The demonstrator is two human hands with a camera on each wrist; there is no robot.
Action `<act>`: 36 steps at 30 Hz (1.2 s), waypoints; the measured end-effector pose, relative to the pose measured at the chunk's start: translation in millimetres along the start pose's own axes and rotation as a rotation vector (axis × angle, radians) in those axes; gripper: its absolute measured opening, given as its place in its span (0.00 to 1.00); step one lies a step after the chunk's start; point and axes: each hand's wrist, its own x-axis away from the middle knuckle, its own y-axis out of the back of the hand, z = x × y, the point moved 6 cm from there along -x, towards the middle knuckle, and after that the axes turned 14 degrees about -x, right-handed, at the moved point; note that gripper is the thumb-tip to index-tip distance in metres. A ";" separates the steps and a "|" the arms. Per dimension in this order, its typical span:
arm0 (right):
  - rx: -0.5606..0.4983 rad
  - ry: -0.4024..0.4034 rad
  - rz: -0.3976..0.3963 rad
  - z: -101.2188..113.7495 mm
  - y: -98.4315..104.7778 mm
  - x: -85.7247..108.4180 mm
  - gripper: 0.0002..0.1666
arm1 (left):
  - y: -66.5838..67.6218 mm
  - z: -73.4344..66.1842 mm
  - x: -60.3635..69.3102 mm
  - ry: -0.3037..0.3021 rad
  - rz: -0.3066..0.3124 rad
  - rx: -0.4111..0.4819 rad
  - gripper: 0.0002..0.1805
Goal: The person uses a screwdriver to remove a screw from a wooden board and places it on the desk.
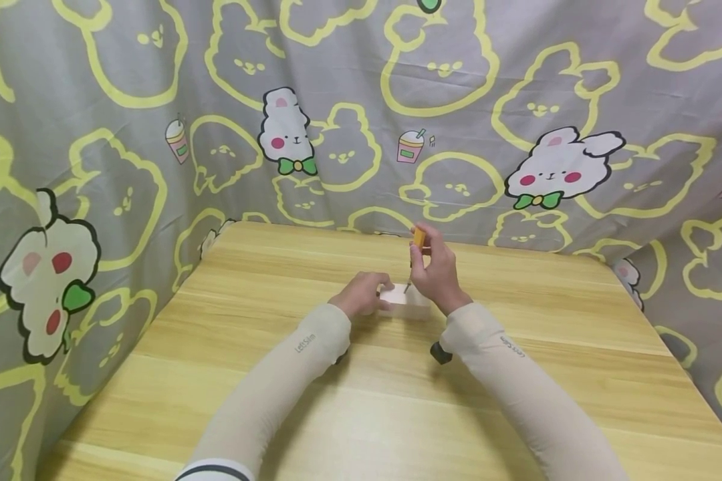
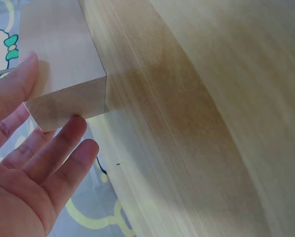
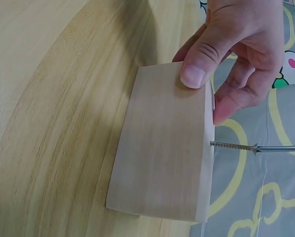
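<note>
A pale wooden block (image 3: 162, 143) rests on the table, seen whole in the right wrist view. At its left end my left hand (image 1: 364, 294) holds it, the thumb against one broad face and other fingers around the far side. A screw (image 3: 235, 146) stands with its point in the block's narrow upper face, most of its thread showing. My right hand (image 1: 439, 267) grips a screwdriver by its orange handle (image 1: 419, 237) above the block. The screwdriver's metal shaft (image 3: 283, 148) meets the screw head in line with it. The right wrist view does not show the right hand.
The wood-grain table (image 1: 361, 414) spreads around the block on all sides. Behind and beside it hangs a grey curtain (image 1: 349, 80) with yellow animal outlines. A black wrist device (image 1: 440, 352) sits beneath the right sleeve.
</note>
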 end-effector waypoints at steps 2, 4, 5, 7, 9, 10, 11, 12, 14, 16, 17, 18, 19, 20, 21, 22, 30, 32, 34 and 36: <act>0.007 0.010 -0.002 0.2 0.6 -0.1 0.25 | -0.2 0.0 0.1 0.001 0.000 0.004 0.23; 0.011 0.020 -0.010 0.5 1.5 -0.3 0.27 | -0.4 0.1 0.1 0.002 -0.002 0.008 0.23; 0.010 0.023 -0.015 0.7 1.9 -0.5 0.27 | -0.5 0.1 0.1 0.001 -0.003 0.008 0.23; 0.015 0.030 -0.022 1.1 2.8 -1.0 0.28 | -0.4 0.2 0.1 0.000 -0.006 0.005 0.23; 0.018 0.028 -0.024 1.6 3.5 -1.4 0.28 | -0.3 0.2 0.5 0.002 -0.008 0.005 0.23; 0.018 0.025 -0.025 1.5 3.7 -1.5 0.27 | -0.2 0.2 0.6 0.002 -0.008 0.006 0.23; 0.020 0.021 -0.027 1.1 4.1 -1.4 0.27 | -0.3 0.2 0.8 0.003 -0.007 0.006 0.23; 0.023 0.016 -0.028 0.8 4.3 -1.2 0.26 | -0.3 0.2 0.8 0.004 -0.007 0.007 0.23; 0.020 0.004 -0.029 0.2 4.5 -1.1 0.26 | -0.2 0.2 0.9 0.003 -0.008 0.008 0.23; 0.012 -0.005 -0.031 0.0 4.6 -1.2 0.25 | -0.2 0.1 0.7 0.002 -0.009 0.008 0.23; 0.007 -0.011 -0.029 0.1 4.6 -1.3 0.25 | -0.3 0.1 0.6 0.002 -0.008 0.008 0.24; -0.003 -0.014 -0.030 0.1 4.6 -1.5 0.25 | -0.4 0.2 0.6 0.001 -0.007 0.007 0.23; -0.014 -0.018 -0.031 0.3 4.7 -1.8 0.25 | -0.5 0.2 0.5 0.001 -0.007 0.006 0.23; -0.023 -0.021 -0.034 0.5 4.9 -2.1 0.25 | -0.7 0.3 0.5 0.000 -0.005 0.006 0.23; -0.028 -0.024 -0.039 0.8 5.3 -2.4 0.25 | -0.8 0.3 0.3 0.001 -0.004 0.007 0.23; -0.028 -0.027 -0.042 0.7 5.7 -2.2 0.25 | -1.3 0.2 0.3 0.001 -0.003 0.010 0.23; -0.027 -0.056 -0.019 1.1 6.5 -1.7 0.27 | -2.5 1.2 0.3 0.008 -0.006 0.013 0.24; -0.026 -0.050 -0.017 1.4 6.8 -1.6 0.26 | -2.4 1.1 0.4 0.008 -0.008 0.013 0.24; -0.023 -0.047 -0.016 1.5 7.2 -1.6 0.26 | -1.7 0.9 0.4 0.005 -0.011 0.010 0.24; -0.019 -0.045 -0.012 1.5 7.4 -1.5 0.25 | -1.3 0.6 0.7 0.003 -0.012 0.004 0.23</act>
